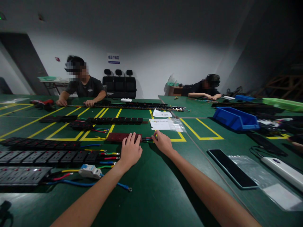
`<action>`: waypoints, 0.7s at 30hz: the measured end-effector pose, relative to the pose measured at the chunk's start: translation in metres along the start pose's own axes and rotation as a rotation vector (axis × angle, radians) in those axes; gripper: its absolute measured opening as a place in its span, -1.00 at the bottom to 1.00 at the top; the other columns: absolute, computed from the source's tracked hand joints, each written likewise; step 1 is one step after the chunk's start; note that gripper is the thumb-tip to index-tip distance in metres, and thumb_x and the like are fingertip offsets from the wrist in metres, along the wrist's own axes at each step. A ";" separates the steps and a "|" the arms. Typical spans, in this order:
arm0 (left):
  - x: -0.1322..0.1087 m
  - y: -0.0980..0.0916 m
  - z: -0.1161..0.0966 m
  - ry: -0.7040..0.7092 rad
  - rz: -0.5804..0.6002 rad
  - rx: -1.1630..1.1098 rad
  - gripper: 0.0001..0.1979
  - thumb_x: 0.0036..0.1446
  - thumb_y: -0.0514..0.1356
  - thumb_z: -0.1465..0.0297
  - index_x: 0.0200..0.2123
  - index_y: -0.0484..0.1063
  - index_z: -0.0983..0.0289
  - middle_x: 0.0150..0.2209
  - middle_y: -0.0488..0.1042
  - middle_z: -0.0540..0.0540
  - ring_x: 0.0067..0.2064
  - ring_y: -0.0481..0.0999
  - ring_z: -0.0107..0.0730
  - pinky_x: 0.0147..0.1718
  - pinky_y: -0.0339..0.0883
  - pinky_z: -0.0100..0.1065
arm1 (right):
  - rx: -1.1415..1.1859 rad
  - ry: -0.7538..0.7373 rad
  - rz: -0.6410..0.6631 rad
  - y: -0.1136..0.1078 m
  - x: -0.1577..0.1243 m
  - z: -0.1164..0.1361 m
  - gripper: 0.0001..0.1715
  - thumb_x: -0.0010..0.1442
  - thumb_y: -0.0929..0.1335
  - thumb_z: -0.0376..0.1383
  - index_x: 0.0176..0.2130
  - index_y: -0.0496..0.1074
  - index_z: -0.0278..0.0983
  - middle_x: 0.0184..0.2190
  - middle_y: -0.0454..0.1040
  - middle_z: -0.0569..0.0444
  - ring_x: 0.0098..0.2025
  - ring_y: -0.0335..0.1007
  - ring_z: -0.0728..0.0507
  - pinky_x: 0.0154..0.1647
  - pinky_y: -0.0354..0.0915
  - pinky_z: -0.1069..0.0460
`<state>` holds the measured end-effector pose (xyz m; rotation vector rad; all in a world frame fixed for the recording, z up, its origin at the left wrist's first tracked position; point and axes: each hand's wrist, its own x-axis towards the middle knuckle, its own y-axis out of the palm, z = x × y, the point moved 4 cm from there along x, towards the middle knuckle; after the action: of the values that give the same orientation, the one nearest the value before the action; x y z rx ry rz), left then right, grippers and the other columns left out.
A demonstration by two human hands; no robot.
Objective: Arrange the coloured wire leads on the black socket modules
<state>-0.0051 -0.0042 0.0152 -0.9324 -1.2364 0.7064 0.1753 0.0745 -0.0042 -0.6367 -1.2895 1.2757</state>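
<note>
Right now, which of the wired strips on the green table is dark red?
The dark red strip beneath the left hand, with wires at both ends; the other strips look black or grey.

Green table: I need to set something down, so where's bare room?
Bare patches lie between the left forearm and right forearm, and between the right forearm and phone. Crowded: around the maroon strip, leftward with power strips, and right of the blue bin.
</note>
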 end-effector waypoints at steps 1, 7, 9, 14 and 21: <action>0.000 0.000 0.000 0.001 0.000 -0.001 -0.48 0.28 0.05 0.34 0.28 0.32 0.28 0.32 0.28 0.28 0.34 0.23 0.01 0.22 0.16 0.02 | 0.000 0.000 0.000 0.000 0.000 0.000 -0.76 0.43 0.22 -0.09 -0.07 0.32 -0.17 -0.24 0.55 0.08 -0.27 0.48 -0.11 -0.40 0.03 0.05; 0.000 0.000 0.000 -0.009 -0.004 -0.001 -0.48 0.25 0.08 0.36 0.28 0.33 0.27 0.32 0.28 0.27 0.34 0.23 0.02 0.22 0.15 0.01 | -0.003 0.005 0.014 -0.001 0.000 0.000 -0.73 0.43 0.21 -0.08 -0.04 0.33 -0.17 -0.21 0.55 0.06 -0.24 0.48 -0.11 -0.35 0.08 0.05; 0.000 0.000 0.000 -0.010 -0.004 0.001 -0.48 0.26 0.08 0.36 0.28 0.33 0.27 0.32 0.28 0.27 0.34 0.23 0.01 0.22 0.15 0.01 | -0.003 -0.010 -0.006 -0.002 0.000 0.001 -0.73 0.43 0.21 -0.08 -0.05 0.34 -0.18 -0.21 0.55 0.06 -0.25 0.47 -0.11 -0.36 0.08 0.05; 0.000 0.002 0.000 -0.006 -0.019 0.006 -0.48 0.26 0.08 0.36 0.28 0.33 0.27 0.32 0.28 0.27 0.33 0.23 0.01 0.22 0.14 0.01 | -0.018 -0.124 -0.086 -0.005 -0.004 0.008 -0.73 0.44 0.20 -0.13 -0.06 0.38 -0.19 -0.12 0.53 0.02 -0.21 0.46 -0.10 -0.33 0.11 0.06; 0.000 0.002 0.001 -0.003 -0.023 0.003 -0.48 0.27 0.08 0.35 0.28 0.33 0.27 0.31 0.29 0.27 0.33 0.24 0.02 0.22 0.16 0.00 | -0.003 -0.079 -0.076 -0.004 -0.003 0.005 -0.72 0.43 0.21 -0.12 -0.03 0.36 -0.20 -0.16 0.55 0.02 -0.24 0.47 -0.10 -0.33 0.11 0.06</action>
<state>-0.0058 -0.0034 0.0134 -0.9137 -1.2466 0.6910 0.1723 0.0689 -0.0004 -0.5382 -1.3681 1.2473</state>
